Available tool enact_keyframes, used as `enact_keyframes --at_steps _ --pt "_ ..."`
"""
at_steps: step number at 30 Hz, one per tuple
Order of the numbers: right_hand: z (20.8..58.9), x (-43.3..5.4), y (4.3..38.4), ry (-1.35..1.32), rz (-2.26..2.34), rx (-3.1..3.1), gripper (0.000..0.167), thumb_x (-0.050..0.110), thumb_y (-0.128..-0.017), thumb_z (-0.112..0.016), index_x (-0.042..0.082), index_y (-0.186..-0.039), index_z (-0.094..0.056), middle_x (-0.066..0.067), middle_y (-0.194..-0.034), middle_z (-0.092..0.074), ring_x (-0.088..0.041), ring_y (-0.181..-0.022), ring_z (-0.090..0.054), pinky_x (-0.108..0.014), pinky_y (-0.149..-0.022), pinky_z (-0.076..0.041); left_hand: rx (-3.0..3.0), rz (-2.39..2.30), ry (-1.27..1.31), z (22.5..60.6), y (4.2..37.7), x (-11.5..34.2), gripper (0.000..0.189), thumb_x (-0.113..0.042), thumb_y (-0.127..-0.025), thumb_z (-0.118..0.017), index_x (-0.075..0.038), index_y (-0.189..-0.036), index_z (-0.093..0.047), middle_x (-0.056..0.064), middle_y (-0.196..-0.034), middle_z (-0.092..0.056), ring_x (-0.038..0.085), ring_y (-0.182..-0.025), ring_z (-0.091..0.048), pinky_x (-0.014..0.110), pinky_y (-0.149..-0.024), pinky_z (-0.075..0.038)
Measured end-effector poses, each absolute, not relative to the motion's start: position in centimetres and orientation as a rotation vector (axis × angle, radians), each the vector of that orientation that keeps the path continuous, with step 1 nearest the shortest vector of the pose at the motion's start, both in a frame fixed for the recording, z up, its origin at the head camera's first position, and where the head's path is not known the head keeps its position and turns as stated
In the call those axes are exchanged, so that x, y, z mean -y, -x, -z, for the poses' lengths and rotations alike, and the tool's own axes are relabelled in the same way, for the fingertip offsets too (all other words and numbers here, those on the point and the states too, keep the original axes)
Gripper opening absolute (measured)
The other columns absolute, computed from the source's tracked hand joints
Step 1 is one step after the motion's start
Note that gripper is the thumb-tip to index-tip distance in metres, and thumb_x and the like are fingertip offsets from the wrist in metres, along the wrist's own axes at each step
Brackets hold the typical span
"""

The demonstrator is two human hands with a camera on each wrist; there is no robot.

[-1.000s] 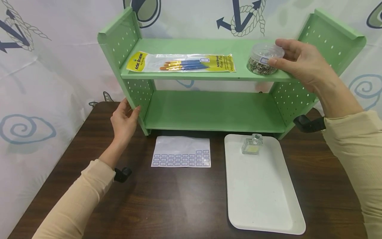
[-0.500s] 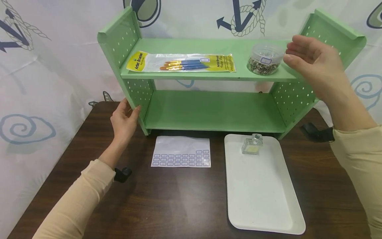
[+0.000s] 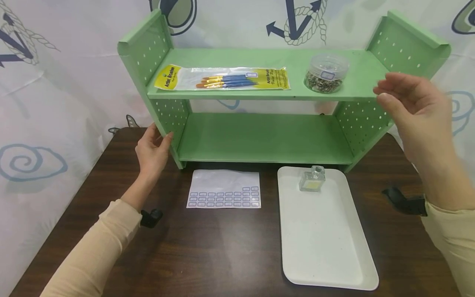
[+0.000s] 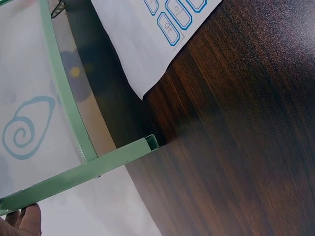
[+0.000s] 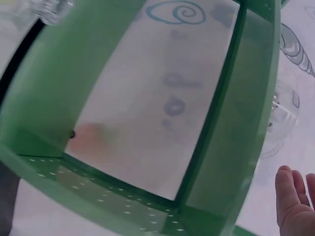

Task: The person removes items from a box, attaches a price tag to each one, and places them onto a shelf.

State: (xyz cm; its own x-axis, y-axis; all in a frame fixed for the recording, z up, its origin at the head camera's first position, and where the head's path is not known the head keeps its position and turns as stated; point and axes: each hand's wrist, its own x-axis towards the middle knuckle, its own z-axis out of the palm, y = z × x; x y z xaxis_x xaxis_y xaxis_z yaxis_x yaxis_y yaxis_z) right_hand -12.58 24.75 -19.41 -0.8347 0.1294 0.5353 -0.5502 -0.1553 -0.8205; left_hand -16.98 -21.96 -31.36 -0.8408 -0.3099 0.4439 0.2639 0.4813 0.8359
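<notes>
A green metal shelf (image 3: 259, 138) with dotted side panels stands on the table. My left hand (image 3: 153, 152) grips the front edge of its left panel, thumb on the inner side and fingers outside; the left wrist view shows the fingertips (image 4: 30, 219) against the green edge. On the upper board a clear jar (image 3: 325, 74) of small metal pieces, with a small label on its side, stands at the right. A packet of artist brushes (image 3: 222, 79) lies to its left. My right hand (image 3: 419, 111), holding nothing, hovers in front of the right panel, fingers slightly bent, apart from the jar.
A white tray (image 3: 326, 239) lies on the dark wooden table (image 3: 208, 251) at the right, with a small glass bottle (image 3: 312, 179) at its far end. Left of it is a sheet of labels (image 3: 224, 189). A patterned cloth (image 3: 74, 103) hangs behind.
My right hand has let go of the jar and drawn away right, down and towards me. The jar stays on the upper board. My left hand keeps its place on the shelf.
</notes>
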Motion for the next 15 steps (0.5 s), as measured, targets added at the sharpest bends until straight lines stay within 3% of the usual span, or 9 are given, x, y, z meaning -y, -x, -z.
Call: enact_keyframes --at_steps 6,15 --pt "21.8 -25.7 11.1 -0.467 -2.045 1.654 0.031 -0.018 -0.081 -0.059 -0.014 -0.112 -0.058 -0.011 -0.097 -0.069 -0.017 -0.091 -0.067 -0.017 -0.083 -0.05 2.172 1.381 -0.045 31.4 17.0 22.0 0.036 -0.011 -0.089 -0.063 -0.008 -0.125 -0.059 0.013 -0.119 -0.065 0.025 -0.109 -0.062 0.028 -0.087 -0.051" --pt "25.2 -27.2 9.9 -0.377 -2.046 1.714 0.03 -0.018 -0.082 -0.058 -0.012 -0.111 -0.059 -0.008 -0.096 -0.069 -0.014 -0.09 -0.067 -0.015 -0.08 -0.051 2.186 1.38 -0.078 31.4 16.9 22.0 0.037 -0.014 -0.09 -0.063 -0.011 -0.126 -0.059 0.01 -0.12 -0.064 0.024 -0.109 -0.062 0.025 -0.084 -0.052"
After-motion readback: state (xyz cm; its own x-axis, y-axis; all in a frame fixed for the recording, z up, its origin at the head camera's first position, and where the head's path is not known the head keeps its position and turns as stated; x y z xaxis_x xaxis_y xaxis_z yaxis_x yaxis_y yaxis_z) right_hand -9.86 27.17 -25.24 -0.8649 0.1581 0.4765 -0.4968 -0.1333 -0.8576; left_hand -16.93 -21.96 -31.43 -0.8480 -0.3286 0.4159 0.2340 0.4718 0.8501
